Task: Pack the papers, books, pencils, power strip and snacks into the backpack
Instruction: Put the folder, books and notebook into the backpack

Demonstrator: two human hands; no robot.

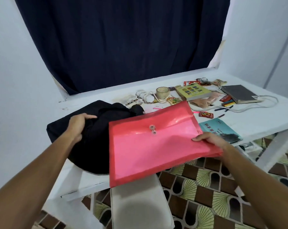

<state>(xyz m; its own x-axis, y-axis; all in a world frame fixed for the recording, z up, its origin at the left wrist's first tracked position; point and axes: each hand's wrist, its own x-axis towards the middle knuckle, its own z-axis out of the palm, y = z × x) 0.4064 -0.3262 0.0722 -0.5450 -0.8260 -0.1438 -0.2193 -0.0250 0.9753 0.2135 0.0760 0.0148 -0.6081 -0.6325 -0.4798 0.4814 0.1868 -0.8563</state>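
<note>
We hold the red folder point(156, 142) in our right hand point(209, 140), the grip pinched on its right edge, thumb on top and the fingers hidden underneath. The folder hangs over the near edge of the white surface point(255, 119), tilted so its left corner points down toward us, and its long axis runs left to right, from the backpack toward our right hand.

The black backpack point(93, 134) lies just left of the folder, slumped on the surface, and the folder's left edge overlaps it in our view. Our left hand point(80, 126) grips a fold of the backpack's fabric at its top, fingers curled into the cloth. We cannot tell from here whether the opening is unzipped, as the fabric is too dark.

The coming move turns on that sideways relation: we judge the folder must travel leftward, leading with the short edge far from our right hand, while the left hand holds the mouth wide.

Beyond the folder, away from us, the books point(193, 92), pencils point(228, 103), snacks point(206, 114) and white cable point(262, 103) lie unpacked.
</note>
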